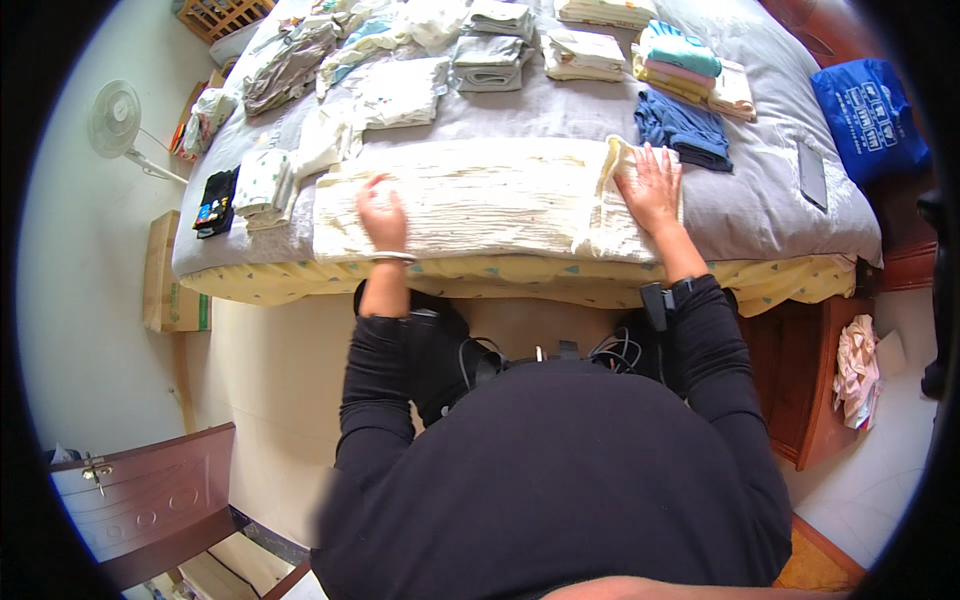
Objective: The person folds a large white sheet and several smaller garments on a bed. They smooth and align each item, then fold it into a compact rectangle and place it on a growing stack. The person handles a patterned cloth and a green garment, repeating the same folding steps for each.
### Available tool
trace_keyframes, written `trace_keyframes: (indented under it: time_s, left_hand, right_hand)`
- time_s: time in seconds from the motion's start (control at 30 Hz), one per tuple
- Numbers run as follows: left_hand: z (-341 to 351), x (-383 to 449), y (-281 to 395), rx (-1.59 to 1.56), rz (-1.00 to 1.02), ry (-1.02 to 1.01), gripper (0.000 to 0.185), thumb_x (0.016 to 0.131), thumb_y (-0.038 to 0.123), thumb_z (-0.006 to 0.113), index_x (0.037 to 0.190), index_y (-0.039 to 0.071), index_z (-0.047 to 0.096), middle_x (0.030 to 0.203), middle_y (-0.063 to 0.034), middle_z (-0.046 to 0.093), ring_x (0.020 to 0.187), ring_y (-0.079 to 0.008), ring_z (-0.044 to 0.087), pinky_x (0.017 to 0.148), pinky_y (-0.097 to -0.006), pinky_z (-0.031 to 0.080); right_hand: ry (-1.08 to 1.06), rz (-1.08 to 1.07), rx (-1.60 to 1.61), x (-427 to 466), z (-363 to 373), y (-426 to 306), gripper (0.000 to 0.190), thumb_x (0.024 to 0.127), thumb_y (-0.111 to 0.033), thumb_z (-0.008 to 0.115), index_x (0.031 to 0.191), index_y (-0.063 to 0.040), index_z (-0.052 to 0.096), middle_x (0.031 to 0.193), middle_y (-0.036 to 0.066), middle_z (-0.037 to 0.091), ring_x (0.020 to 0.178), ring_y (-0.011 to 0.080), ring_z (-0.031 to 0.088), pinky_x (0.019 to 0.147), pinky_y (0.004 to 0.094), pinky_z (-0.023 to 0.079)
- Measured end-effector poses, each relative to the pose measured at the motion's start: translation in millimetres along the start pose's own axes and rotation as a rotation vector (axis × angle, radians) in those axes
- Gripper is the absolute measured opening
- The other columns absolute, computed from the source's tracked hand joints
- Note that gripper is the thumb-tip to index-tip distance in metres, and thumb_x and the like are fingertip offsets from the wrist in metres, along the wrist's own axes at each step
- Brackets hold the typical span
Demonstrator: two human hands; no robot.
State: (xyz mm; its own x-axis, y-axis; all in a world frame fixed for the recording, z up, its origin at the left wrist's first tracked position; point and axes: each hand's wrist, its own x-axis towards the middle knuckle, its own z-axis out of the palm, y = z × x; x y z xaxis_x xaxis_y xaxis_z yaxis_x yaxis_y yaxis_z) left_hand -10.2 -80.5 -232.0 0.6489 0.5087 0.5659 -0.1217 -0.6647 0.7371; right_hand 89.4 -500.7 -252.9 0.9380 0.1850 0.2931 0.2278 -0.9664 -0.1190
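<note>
A long cream crinkled cloth (480,199), probably cotton gauze, lies in a flat strip along the near edge of the bed. Its right end is folded over on itself. On that folded part my right hand (651,187) rests palm down with its fingers spread. My left hand (382,214), blurred and wearing a pale bracelet, is over the left part of the strip; whether it touches the cloth is unclear. White cloth (326,142) lies just beyond the strip's left end. Folded blue garment (682,129) sits past my right hand.
Folded piles cover the bed (517,120): grey cloths (491,64), white cloths (583,56), a turquoise roll (682,49), a dotted white stack (264,184) and a black garment (217,202). A phone (811,176) and blue bag (870,120) are right; a fan (116,118) stands left.
</note>
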Motion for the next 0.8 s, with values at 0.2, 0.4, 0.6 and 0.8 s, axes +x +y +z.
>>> trace_keyframes:
  time_s: [0.2, 0.4, 0.6, 0.8]
  left_hand:
    - [-92, 80, -148, 0.668, -0.349, -0.132, 0.05, 0.076, 0.035, 0.06, 0.11, -0.001, 0.056, 0.113, -0.0231, 0.056, 0.107, -0.0373, 0.051, 0.092, -0.0425, 0.039]
    - [-108, 108, -169, -0.138, -0.809, -0.657, 0.047, 0.083, 0.048, 0.057, 0.095, 0.003, 0.062, 0.086, -0.0066, 0.064, 0.071, -0.0155, 0.06, 0.062, -0.0295, 0.046]
    - [-116, 112, -121, -0.189, -1.019, -0.784, 0.035, 0.084, 0.032, 0.061, 0.105, 0.004, 0.059, 0.092, -0.0071, 0.063, 0.073, -0.0171, 0.06, 0.06, -0.0318, 0.047]
    - [-117, 120, -124, -0.405, -0.885, -0.829, 0.035, 0.082, 0.024, 0.065, 0.108, 0.003, 0.058, 0.095, -0.005, 0.062, 0.079, -0.0159, 0.06, 0.068, -0.0319, 0.049]
  right_hand:
    - [-0.137, 0.226, 0.08, 16, -31, -16, 0.088, 0.075, -0.064, 0.05, 0.14, -0.009, 0.027, 0.146, 0.013, 0.024, 0.136, 0.0332, 0.014, 0.109, 0.0507, 0.005]
    - [-0.316, 0.03, -0.014, -9, -28, -73, 0.084, 0.081, -0.066, 0.038, 0.143, -0.013, 0.02, 0.149, 0.015, 0.01, 0.138, 0.035, 0.0, 0.109, 0.0512, -0.002]
    - [-0.048, 0.006, 0.047, 9, -55, -115, 0.081, 0.083, -0.058, 0.045, 0.14, -0.005, 0.024, 0.145, 0.024, 0.014, 0.135, 0.0383, 0.01, 0.109, 0.0503, 0.005]
    - [-0.494, -0.324, 1.222, -5, -50, -276, 0.07, 0.09, -0.044, 0.045, 0.137, 0.004, 0.025, 0.14, 0.026, 0.026, 0.132, 0.0356, 0.025, 0.108, 0.0389, 0.02]
